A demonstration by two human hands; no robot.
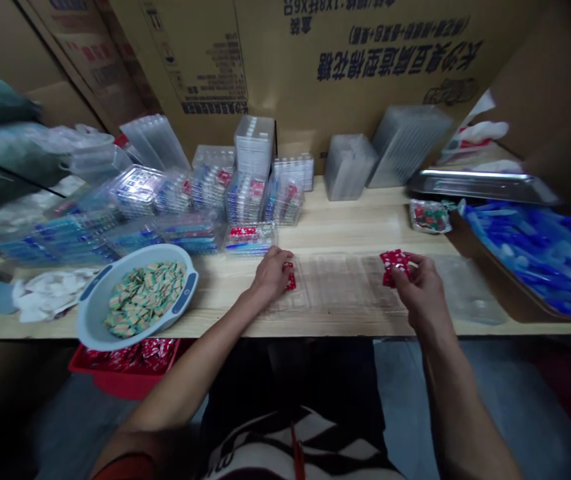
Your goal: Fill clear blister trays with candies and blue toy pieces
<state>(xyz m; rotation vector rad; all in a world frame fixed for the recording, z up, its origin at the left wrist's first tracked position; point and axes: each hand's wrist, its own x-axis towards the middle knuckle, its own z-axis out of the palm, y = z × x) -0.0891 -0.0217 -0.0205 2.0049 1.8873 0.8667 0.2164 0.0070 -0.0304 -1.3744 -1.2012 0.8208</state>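
My right hand (424, 288) pinches a small red packet with white marks (393, 265) above the right part of the clear plastic trays (335, 281) lying in front of me. My left hand (270, 275) is closed at the left end of these trays, its fingers on another red packet (291, 276), partly hidden by the hand. To the right of my right hand lies a further clear plastic piece (472, 290), flat on the table.
Filled clear boxes (245, 197) stand stacked at the back left, empty trays (350, 167) behind. A pale blue basin (85, 313) holds small striped pieces. At right are a cardboard box of blue plastic items (540, 257) and a metal tray (485, 187). A red bin (125, 383) sits below the table (215, 293).
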